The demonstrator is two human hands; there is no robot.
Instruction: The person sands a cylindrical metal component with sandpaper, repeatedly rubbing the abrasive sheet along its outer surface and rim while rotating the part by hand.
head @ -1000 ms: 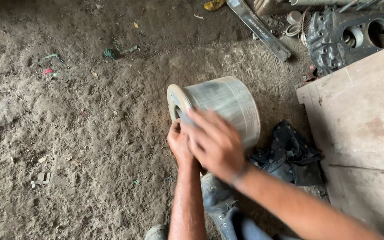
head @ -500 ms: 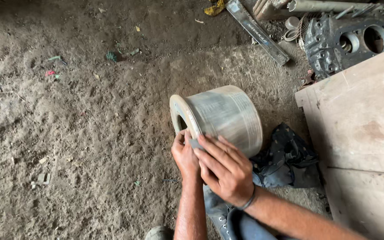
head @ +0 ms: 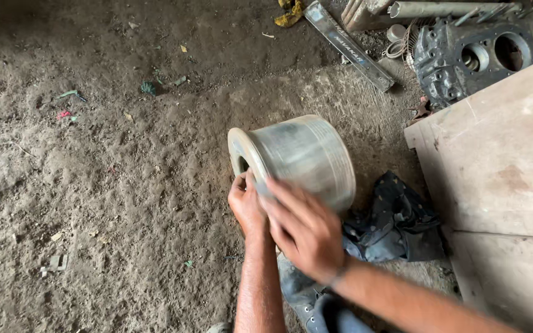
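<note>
Nearest us, our right hand (head: 303,231) lies flat, fingers spread over the metal drum (head: 297,157) lying sideways on the dirt floor (head: 106,197); our left hand (head: 246,203) pinches its flanged rim. We judge it mid-rubbing — next needs steady bracing. Beyond, an engine block (head: 476,55).

- We see a big, pale metal drum (head: 303,157) lying on its side on the dirt floor.
- It is round like a fat can, and its skin is shiny grey and looks blurry.
- Its near end has a wide cream rim that flares out, with a dark hole in the middle.
- That rim end points to the left, and the far end points toward the dark cloth.
</note>
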